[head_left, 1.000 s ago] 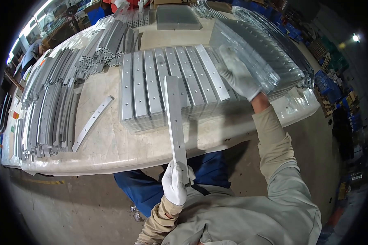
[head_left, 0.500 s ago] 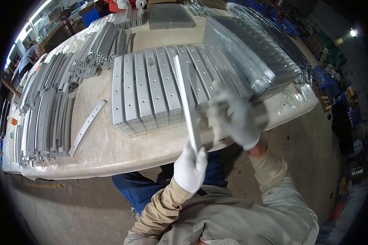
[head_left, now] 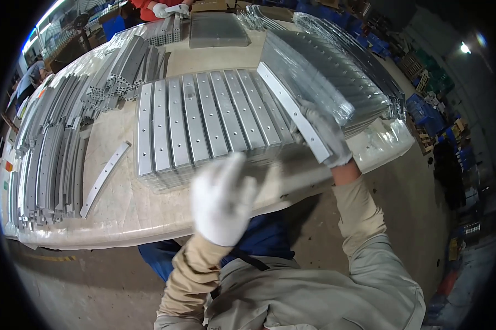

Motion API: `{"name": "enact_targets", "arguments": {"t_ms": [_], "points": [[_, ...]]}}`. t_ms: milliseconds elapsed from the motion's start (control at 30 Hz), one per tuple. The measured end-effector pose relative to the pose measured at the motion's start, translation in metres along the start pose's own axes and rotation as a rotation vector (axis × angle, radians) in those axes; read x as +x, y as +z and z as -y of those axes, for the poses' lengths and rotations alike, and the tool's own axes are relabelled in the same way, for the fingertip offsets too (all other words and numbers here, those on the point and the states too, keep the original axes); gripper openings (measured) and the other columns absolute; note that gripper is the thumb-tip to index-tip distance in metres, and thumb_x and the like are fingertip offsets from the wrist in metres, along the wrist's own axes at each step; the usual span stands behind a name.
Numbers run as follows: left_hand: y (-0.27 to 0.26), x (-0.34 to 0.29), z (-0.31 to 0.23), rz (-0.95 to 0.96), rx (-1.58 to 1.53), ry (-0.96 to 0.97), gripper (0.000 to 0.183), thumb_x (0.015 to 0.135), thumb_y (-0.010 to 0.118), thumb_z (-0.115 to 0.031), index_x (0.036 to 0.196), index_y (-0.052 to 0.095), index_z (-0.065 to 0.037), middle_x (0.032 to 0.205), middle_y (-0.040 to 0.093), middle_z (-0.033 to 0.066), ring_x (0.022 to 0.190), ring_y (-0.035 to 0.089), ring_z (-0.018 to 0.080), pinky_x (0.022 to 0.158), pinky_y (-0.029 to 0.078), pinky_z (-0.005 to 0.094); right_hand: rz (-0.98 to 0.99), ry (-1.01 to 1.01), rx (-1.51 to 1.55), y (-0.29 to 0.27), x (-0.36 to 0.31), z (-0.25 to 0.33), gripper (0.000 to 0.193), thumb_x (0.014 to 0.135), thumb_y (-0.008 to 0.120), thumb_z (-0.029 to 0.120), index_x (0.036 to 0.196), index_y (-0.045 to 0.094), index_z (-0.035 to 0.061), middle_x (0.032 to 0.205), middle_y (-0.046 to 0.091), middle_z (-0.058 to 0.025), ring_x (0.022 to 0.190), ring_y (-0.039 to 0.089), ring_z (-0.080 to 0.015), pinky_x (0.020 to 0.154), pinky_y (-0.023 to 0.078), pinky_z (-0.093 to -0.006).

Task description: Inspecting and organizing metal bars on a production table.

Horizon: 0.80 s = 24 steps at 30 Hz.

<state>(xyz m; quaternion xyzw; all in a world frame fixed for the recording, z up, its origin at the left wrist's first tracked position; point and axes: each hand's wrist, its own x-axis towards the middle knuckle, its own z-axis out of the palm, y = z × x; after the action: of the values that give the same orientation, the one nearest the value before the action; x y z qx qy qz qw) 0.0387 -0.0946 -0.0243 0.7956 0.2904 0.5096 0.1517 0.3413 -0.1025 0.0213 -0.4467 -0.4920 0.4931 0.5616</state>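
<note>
My right hand [head_left: 330,135], in a grey-white glove, grips a flat silver metal bar [head_left: 294,111] with holes along its face. The bar slants up and to the left, above the right part of a layered stack of similar drilled bars [head_left: 195,131]. Blurred by motion, my white-gloved left hand [head_left: 220,203] is raised at the near edge of that stack. Its fingers look apart, with nothing seen in them. One lone drilled bar [head_left: 106,179] lies on the covered table, left of the stack.
Loose metal bars [head_left: 52,165] are heaped along the table's left side, with another pile [head_left: 124,69] farther back. A plastic-wrapped stack [head_left: 336,71] stands at right. Beyond the far edge, a person in red [head_left: 146,11] handles a bar with gloved hands.
The bar has passed from my left hand to my right and turned so its drilled face shows. My left hand has let go and moved left and up.
</note>
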Motion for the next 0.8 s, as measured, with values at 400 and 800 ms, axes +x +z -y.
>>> {"name": "enact_targets", "arguments": {"t_ms": [400,800], "points": [[-0.054,-0.007,0.137,-0.319,-0.121,-0.393,0.039,0.103,0.061,-0.01,0.14,0.059,0.001,0.148,0.052,0.0176,0.133,0.054,0.0284,0.112,0.044,0.0397,-0.129,0.184,-0.207,-0.014,0.075,-0.008,0.048,0.105,0.053,0.02,0.145,0.051,-0.0061,0.095,0.073,-0.0154,0.071,0.071,-0.0193,0.063,0.057,-0.0281],[-0.045,-0.017,0.142,-0.358,-0.339,-0.438,0.037,0.109,0.049,-0.013,0.141,0.055,0.006,0.154,0.047,0.0185,0.136,0.053,0.026,0.112,0.045,0.037,-0.209,-0.087,-1.375,-0.01,0.094,-0.027,0.039,0.101,0.064,0.034,0.123,0.069,0.002,0.104,0.075,-0.0173,0.09,0.073,-0.0225,0.075,0.057,-0.0345]]}}
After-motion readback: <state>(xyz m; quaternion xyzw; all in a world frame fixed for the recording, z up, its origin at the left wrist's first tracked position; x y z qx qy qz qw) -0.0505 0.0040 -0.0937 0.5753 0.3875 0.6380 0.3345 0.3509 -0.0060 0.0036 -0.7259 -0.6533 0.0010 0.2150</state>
